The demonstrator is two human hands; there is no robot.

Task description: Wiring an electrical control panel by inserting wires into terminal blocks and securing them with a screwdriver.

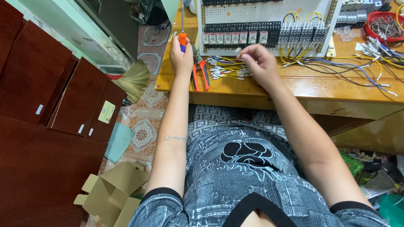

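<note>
Now: left hand [181, 59] at 11 o'clock, fingers wrapped around orange-handled screwdriver [182, 40] | right hand [260, 63] at 1 o'clock, fingers pinching small pale piece [238, 50] | yellow wire bundle [227, 67] between them on table [294, 90].

Person in a patterned grey top, arms bare.

The person wears a short-sleeved top [235, 185] in grey and dark blue-grey, printed all over with small stars, scribbled lines and blocks of square geometric pattern. A bold black-and-white graphic [247, 152] sits on its front. The sleeves [162, 197] end above the elbow in a black band, and the neckline [252, 208] is a black-edged V. Both forearms are uncovered. The left forearm [173, 130] carries a small line of tattooed script. No watch, ring or glove shows on the left hand [182, 56] or the right hand [260, 63].
</note>
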